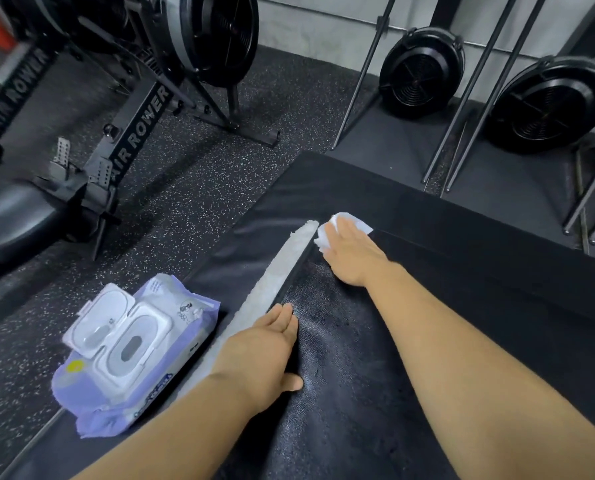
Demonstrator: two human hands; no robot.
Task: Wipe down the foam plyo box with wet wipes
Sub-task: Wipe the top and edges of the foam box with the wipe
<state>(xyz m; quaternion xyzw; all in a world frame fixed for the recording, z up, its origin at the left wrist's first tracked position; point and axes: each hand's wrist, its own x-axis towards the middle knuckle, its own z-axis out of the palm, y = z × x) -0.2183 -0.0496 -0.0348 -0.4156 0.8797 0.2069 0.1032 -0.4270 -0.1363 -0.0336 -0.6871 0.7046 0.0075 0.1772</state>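
Nearest the camera, the top panel of the foam plyo box [344, 393] shows a patchy damp sheen, so I judge the wiping part done, with the far and right-hand areas looking dull and probably untreated. The left hand [265, 344] lies flat at the box's left edge, fingers straight and pressed together, thumb spread onto the wet vinyl. Hazard one: a brace on a slick surface may slide if weight is put through it. To its left, the wet wipe pack [133, 348] rests on a lower black panel close to the speckled rubber floor [202, 174], with its hard lid flipped open. Hazard two: left open, the remaining wipes may dry out, and a sweep of the left forearm could knock the pack onto the floor. A grey fuzzy strip [272, 282], apparently a fastening band, runs along the seam from the left hand towards the far corner. Beyond it the right hand [353, 252] is laid palm down, fingers extended and close together, pressing a white wet wipe [356, 224] onto the box at the strip's far end. Hazard three: a stroke drifting left could snag the wipe on that strip, shredding it or leaving lint, and the wipe already looks bunched at one corner. Farther off stand an air rower [140, 123] and two stored flywheel units [422, 71], well apart from the work.
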